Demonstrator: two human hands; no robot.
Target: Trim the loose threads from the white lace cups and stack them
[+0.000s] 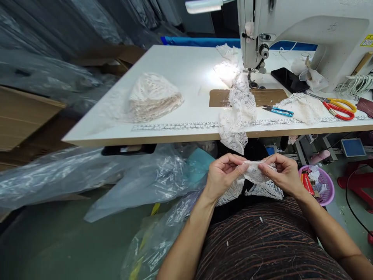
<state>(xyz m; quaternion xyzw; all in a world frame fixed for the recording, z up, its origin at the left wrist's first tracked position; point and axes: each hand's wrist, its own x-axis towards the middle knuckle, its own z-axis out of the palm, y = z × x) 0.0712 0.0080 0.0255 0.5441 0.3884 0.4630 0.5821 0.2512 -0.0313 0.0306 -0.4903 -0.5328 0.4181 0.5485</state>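
Note:
Both my hands pinch one piece of white lace fabric [255, 173] above my lap, just in front of the table edge. My left hand [225, 175] grips its left end between thumb and fingers. At the right end, my right hand [281, 173] closes on the same lace, and the upper edge is stretched between them. Loose lace hangs below onto my lap. A long strip of white lace [240, 99] runs from beside the needle of the sewing machine [249, 74] down over the table's front edge, behind my hands.
A pile of lace pieces [154, 97] lies on the white table [192, 66]. Blue thread snips [278, 111], scissors [339, 107], more lace [304, 109] and a black phone [290, 79] lie right. A purple basket [330, 190] stands below; plastic sheeting [163, 175] hangs left.

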